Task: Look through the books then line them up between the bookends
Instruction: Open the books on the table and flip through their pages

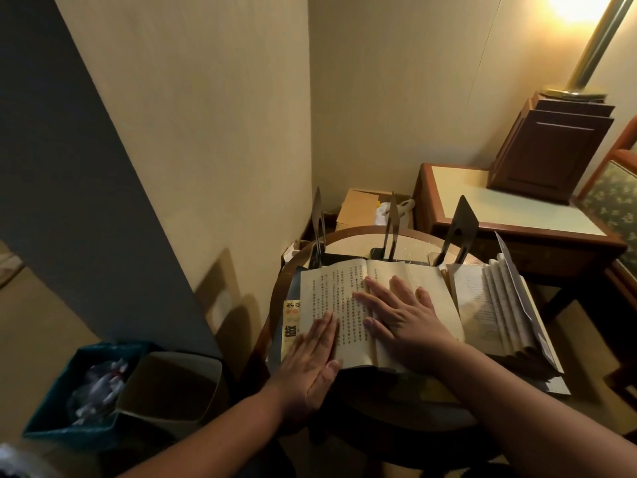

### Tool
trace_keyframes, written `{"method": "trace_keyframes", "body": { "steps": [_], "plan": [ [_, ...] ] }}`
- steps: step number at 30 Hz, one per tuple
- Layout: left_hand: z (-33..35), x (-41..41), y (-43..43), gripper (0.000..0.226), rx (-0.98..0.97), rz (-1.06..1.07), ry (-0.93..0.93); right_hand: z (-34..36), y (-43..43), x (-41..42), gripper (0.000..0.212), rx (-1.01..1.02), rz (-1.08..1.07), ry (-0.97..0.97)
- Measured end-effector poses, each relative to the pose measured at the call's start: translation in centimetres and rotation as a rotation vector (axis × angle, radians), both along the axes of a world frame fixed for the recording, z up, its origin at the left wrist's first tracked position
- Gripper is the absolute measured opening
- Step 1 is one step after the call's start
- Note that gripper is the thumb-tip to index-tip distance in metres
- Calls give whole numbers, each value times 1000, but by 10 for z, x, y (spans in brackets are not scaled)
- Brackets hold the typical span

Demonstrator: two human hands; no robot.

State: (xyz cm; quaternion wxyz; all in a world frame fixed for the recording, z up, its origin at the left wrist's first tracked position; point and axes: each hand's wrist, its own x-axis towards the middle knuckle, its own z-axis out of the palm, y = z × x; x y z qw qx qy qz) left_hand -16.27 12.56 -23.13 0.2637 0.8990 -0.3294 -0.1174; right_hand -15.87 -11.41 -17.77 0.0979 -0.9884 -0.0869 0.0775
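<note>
Here, filling the lower middle of the view, a round dark-rimmed wooden desk point(274, 301) set in the corner of a room. Flat and open across it, a cream-paged book printed in vertical columns point(331, 294), lying just in front of the bookends, not between them. Just to the right, a second open book with pale pages fanned upward point(496, 305), also flat on the desk and outside the bookends. Pressed palm-down on the cream pages, both hands: right hand point(403, 315) with fingers spread, laid across the gutter and the right-hand page; left hand point(310, 360) with fingers straight and held together, on the near corner of the left-hand page, gripping nothing. Along the far side of the desk, three thin dark metal bookends, upright and well apart: left bookend point(319, 222), middle bookend point(393, 219), right bookend point(462, 222). Peeking from under the open book's left edge, a narrow strip of yellow cover with bold dark characters point(291, 326), partly beneath the left hand.
</note>
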Motion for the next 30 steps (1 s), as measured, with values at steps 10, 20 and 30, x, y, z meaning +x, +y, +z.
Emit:
{"method": "trace_keyframes", "body": {
  "steps": [10, 20, 30],
  "plan": [
    [13, 62, -25, 61, 105, 65, 20, 2, 2, 0, 56, -23, -18, 14],
    [25, 122, -60, 60, 86, 168, 97, -2, 0, 2, 56, -22, -20, 3],
    [-3, 39, -34, 67, -41, 98, -79, -3, 0, 1, 56, -30, -3, 0]
  ]
}}
